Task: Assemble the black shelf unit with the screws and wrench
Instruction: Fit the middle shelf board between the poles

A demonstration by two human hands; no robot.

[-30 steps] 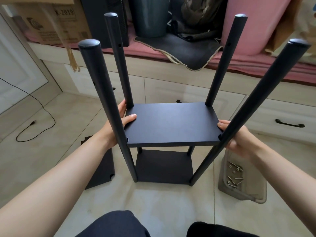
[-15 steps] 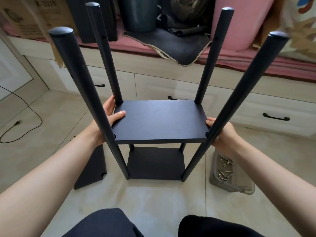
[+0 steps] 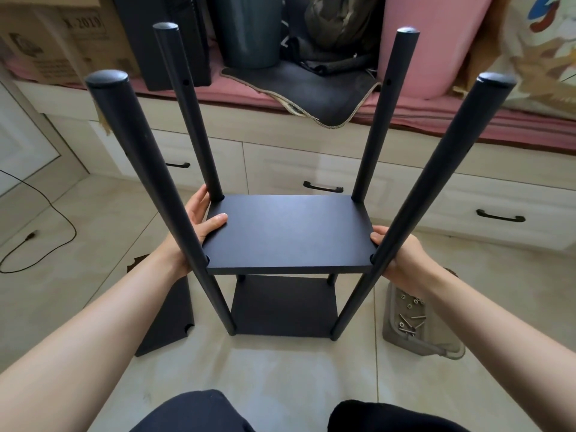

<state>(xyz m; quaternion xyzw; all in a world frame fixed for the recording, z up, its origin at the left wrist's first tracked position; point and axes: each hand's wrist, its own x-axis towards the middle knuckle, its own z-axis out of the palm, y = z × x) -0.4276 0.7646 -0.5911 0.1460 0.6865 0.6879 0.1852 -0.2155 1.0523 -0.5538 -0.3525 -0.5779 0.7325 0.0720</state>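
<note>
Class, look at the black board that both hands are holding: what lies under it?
Under the held board sits a lower black board between the four posts, near the tiled floor. Its far part is covered.

Matt black shelf board (image 3: pixel 288 233), faintly grained like laminated wood, between both grips. Smooth, satin-black poles (image 3: pixel 149 188) either side. Glossy beige floor tiles (image 3: pixel 280 369) below. Shiny metal screws (image 3: pixel 408 319) in a translucent plastic tray (image 3: pixel 417 341) under the right grip.
</note>
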